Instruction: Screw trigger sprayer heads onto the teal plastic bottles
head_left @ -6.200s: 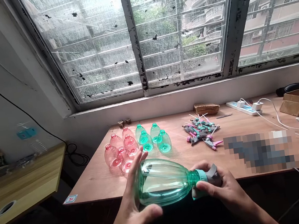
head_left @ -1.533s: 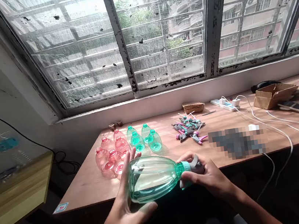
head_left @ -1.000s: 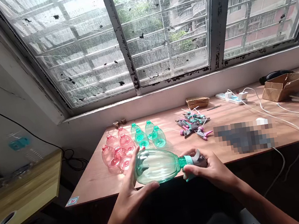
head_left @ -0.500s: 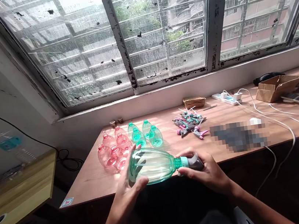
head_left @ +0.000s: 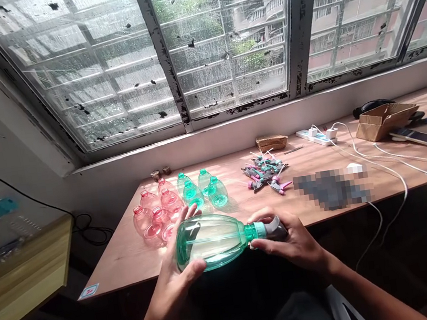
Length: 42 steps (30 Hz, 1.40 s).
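Observation:
A clear green spray bottle (head_left: 216,239) lies sideways in the air at the table's front edge, held between both hands. My left hand (head_left: 182,273) supports its wide base, thumb on the near side and fingers behind. At the neck, my right hand (head_left: 288,237) is closed around the grey spray head (head_left: 274,229) with its light teal collar (head_left: 260,230). A thin tube shows inside the bottle. Behind my left hand stand several open pink bottles (head_left: 170,200) and several open green bottles (head_left: 217,191). Beyond my right hand is a pile of grey, pink and teal spray heads (head_left: 265,171).
Toward the back of the wooden table (head_left: 120,258) are a small brown basket (head_left: 272,142) and a white power strip (head_left: 317,137) with cables trailing right. A cardboard box (head_left: 385,121) and a phone (head_left: 425,138) lie at right. A blurred dark patch (head_left: 329,190) covers something near the front edge.
The view has shifted slightly, so the table things sit a little further left and higher. Both hands keep hold of the spray bottle, with its base tipped slightly lower.

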### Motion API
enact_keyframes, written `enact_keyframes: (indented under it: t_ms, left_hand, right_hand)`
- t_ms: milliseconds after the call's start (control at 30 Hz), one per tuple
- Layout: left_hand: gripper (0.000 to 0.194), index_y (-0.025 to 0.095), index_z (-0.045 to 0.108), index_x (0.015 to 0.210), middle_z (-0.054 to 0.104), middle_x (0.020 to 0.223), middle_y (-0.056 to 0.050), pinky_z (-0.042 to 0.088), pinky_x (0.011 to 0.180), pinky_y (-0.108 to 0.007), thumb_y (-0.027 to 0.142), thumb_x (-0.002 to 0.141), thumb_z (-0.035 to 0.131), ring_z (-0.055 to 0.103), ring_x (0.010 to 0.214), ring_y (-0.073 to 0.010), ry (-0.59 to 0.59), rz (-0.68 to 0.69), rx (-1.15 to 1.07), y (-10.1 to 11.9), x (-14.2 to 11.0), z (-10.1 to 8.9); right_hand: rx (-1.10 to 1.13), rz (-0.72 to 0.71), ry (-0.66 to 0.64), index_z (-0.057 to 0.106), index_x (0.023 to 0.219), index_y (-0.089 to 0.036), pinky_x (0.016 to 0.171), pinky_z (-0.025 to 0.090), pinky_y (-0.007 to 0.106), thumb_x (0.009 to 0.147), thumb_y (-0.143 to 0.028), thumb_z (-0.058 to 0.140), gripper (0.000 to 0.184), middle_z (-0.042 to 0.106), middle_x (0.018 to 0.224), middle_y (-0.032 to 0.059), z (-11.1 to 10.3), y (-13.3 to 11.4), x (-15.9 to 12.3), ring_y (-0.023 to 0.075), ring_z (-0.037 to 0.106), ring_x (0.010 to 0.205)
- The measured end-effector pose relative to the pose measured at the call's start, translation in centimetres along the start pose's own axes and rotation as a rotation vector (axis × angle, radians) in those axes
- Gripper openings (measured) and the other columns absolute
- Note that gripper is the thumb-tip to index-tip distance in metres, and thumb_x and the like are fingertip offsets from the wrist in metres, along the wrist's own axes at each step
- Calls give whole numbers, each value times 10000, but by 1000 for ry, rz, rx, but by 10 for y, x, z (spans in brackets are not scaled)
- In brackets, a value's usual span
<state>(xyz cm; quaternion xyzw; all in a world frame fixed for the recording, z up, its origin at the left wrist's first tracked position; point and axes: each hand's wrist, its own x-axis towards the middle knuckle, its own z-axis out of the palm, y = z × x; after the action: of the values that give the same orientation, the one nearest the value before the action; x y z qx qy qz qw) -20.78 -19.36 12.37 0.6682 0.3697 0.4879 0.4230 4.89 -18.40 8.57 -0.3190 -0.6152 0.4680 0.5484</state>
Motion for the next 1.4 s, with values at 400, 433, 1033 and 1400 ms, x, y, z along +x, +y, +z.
enact_keyframes:
  t_ms: [400,433,1033,1400]
  left_hand:
    - [1077,459,155,1569,167,1692,-24,271,1210,-554,301,756,843,166,1538,-382,44,102,34,6,-8,2]
    - [1069,445,119,1578,180,1689,-37,286,1203,-557,353,779,822,193,1530,-389,61,44,19,4,-7,3]
    - [1025,437,67,1583,71,1704,-47,264,1204,-577,349,838,765,140,1539,-397,-224,180,97,-4,-13,-11]
    - [861,402,339,1515,290,1631,-99,399,1108,-628,597,782,746,361,1431,-451,-67,252,44,-2,-1,-2]
  right_hand:
    - [304,191,-121,587,1045,-161,692,574,347,813,-418,797,405,724,689,15,-1,3,5,192,718,657]
    - [262,158,-96,597,1057,-163,690,569,338,821,-413,791,395,720,698,15,0,3,4,190,713,667]
    - [424,227,-150,568,1033,-178,614,570,316,816,-430,796,403,732,665,18,-5,8,9,188,710,596]
    - [77,27,-105,630,1037,-190,609,528,271,811,-353,816,335,728,765,29,0,6,-2,171,685,657]
